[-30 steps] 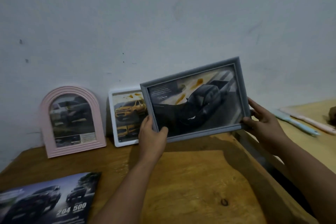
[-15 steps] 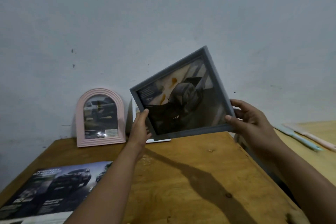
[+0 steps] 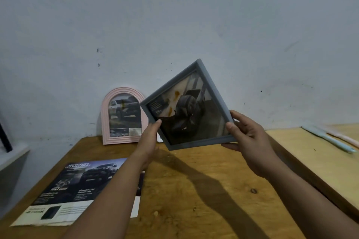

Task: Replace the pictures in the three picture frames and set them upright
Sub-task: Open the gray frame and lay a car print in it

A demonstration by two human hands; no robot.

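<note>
Grey frame [image 3: 210, 83] further tilted, aloft

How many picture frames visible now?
2 plainly: grey frame held tilted above the table in both hands; pink arched frame upright against the wall. A third may hide behind the grey one.

view: head, single wide-angle, worn at head height
facing: forward and slightly down, toward wall [image 3: 174, 25] behind desk [image 3: 194, 190]
near: forearms enter from bottom edge, left hand [image 3: 148, 141] and right hand [image 3: 250, 141] close to lens, mid-picture
far: desk back edge against wall, second desk [image 3: 314, 161] at right
distortion: edges bowed
shared: none, only one view
</note>
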